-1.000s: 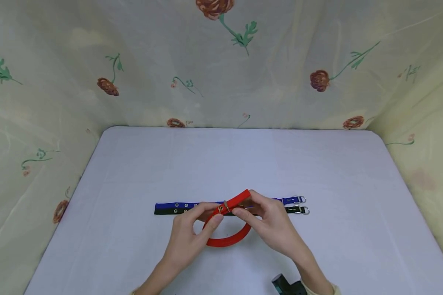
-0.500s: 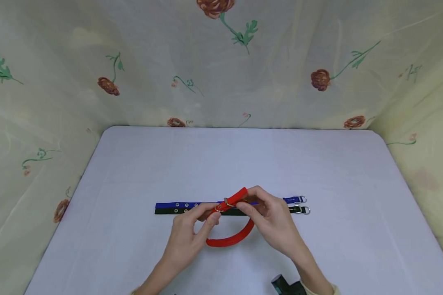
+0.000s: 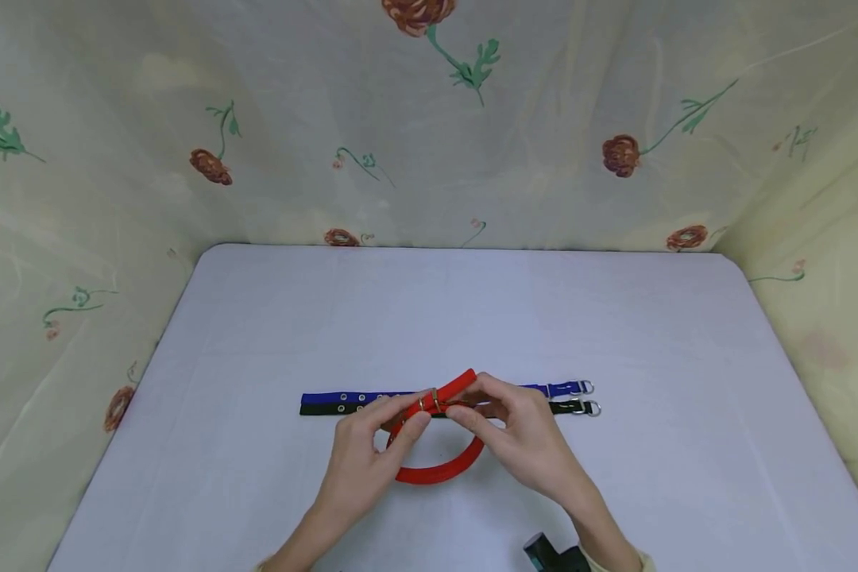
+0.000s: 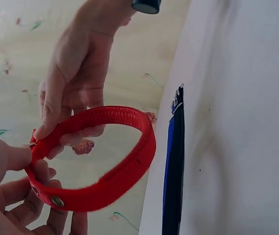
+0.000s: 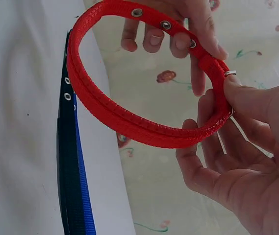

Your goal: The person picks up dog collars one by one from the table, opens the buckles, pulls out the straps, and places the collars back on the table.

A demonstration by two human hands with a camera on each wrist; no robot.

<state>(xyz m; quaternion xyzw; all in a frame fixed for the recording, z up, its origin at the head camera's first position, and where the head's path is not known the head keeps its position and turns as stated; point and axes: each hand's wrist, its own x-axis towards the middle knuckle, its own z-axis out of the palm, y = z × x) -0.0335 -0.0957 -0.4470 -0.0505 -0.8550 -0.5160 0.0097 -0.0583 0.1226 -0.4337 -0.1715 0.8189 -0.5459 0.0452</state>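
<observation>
A red collar (image 3: 439, 475), curved into a loop, is held above the table between both hands. My left hand (image 3: 363, 445) pinches its strap just left of the metal buckle (image 3: 436, 400), thumb in front. On the other side, my right hand (image 3: 532, 433) pinches the collar between thumb and fingers beside the buckle. Metal eyelets (image 5: 165, 25) show along the strap in the right wrist view, near the left fingers. Behind the hands a blue collar (image 3: 565, 388) and a black collar (image 3: 320, 410) lie side by side, their middles partly hidden.
The white table (image 3: 257, 318) has rounded far corners. Flower-patterned cloth (image 3: 543, 159) hangs at its back and sides. A black device (image 3: 554, 554) sits by the right wrist at the lower edge of the head view.
The hands shift the red collar slightly; its raised end and buckle move a little left and down since half a second ago. The blue and black collars stay put.
</observation>
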